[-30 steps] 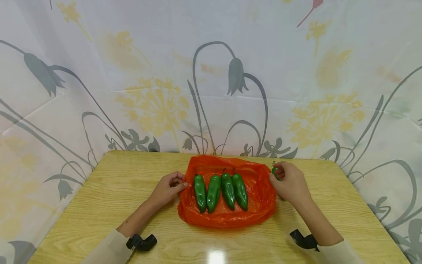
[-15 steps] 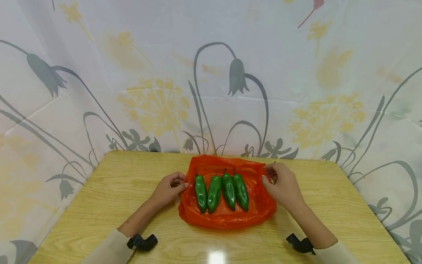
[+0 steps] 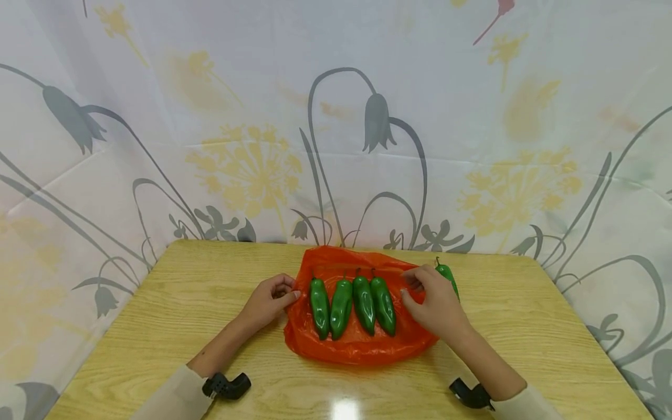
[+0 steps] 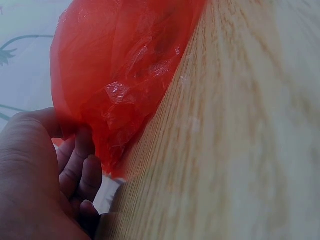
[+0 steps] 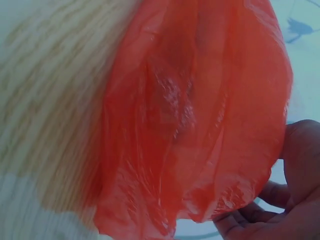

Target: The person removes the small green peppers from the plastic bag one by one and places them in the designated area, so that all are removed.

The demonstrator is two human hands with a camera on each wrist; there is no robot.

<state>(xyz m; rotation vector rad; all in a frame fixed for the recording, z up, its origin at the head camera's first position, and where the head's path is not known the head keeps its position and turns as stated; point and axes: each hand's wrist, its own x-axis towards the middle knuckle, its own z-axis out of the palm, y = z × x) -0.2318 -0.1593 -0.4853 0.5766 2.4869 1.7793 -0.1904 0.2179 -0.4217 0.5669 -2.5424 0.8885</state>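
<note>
An orange-red plastic bag [image 3: 357, 353] lies spread wide on the table, with several glossy green chili peppers [image 3: 341, 309] side by side in it. Between thumb and fingers, my left hand [image 3: 269, 300] pinches the bag's left edge; the left wrist view shows thin film [image 4: 115, 75] at its fingertips. My right hand [image 3: 438, 303] pinches the bag's right edge, drawn in over the bag's right part. In the right wrist view, the bag's side [image 5: 200, 100] hangs from these fingers. Outside the bag, one more green chili pepper [image 3: 445, 272] lies partly hidden behind the right hand.
The wood-grain table [image 3: 210, 262] ends at a flower-patterned cloth [image 3: 336, 175] that hangs along its back and sides. A black wrist camera mount [image 3: 227, 386] sits on the left forearm, another mount [image 3: 471, 394] on the right.
My right hand has moved left, pulling the bag's right edge inward. More of the chili pepper outside the bag now shows. The left hand has stayed almost still.
</note>
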